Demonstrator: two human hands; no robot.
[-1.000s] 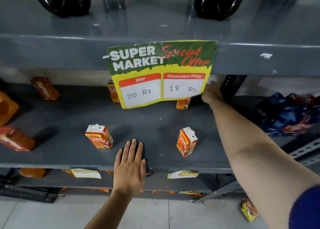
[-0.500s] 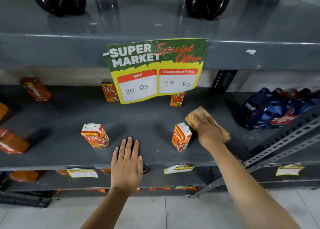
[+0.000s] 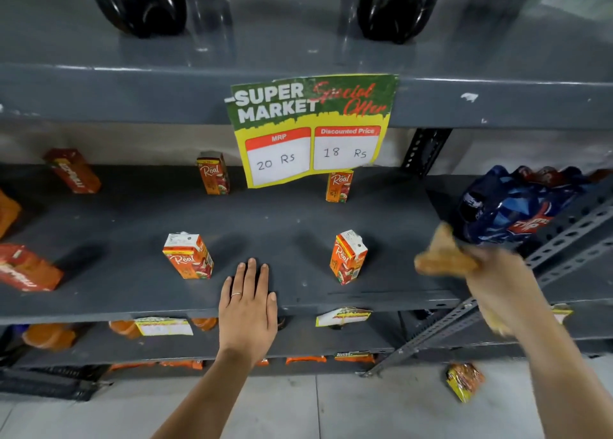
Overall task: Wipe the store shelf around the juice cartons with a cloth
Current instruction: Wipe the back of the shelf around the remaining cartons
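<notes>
While four juice cartons (image 3: 347,257) dot the shelf (image 3: 132,289), the left hand (image 3: 248,309) rests flat, fingers together; the right hand (image 3: 501,282), blurred, clutching the cloth (image 3: 442,256), has swung right toward a blue pack (image 3: 517,203).

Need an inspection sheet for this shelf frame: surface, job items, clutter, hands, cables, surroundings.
Surface: grey shelf, mostly bare.
Job's things: four upright juice cartons; tan cloth.
Clutter: red cartons lying at left; blue bottle pack at right.
Hands: left hand flat on the shelf's front edge; right hand, blurred, grip on the cloth, off the shelf's right end.
Cables: nothing seen.
Surroundings: price sign hanging above; snack packet on the floor.
</notes>
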